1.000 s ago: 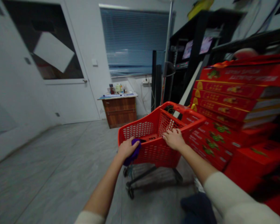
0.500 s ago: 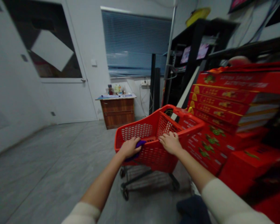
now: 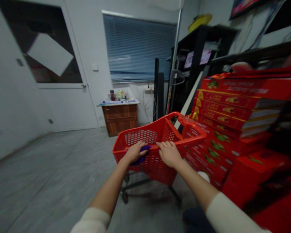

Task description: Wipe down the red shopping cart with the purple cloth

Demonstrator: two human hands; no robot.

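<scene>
Right grip moves nearer to left grip along the red cart, mid-frame, so both sit close together. Left grip curls around a purple cloth; right grip lies over the edge, but I cannot tell if it squeezes.

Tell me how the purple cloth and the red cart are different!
Colour: the cloth is purple; the cart is red.
Size: the cloth is small, bunched at the person's left hand; the cart is much bigger.
Shape: the cloth looks soft and crumpled; the cart has stiff walls full of holes, and wheels.
Both are right by the left hand.
</scene>
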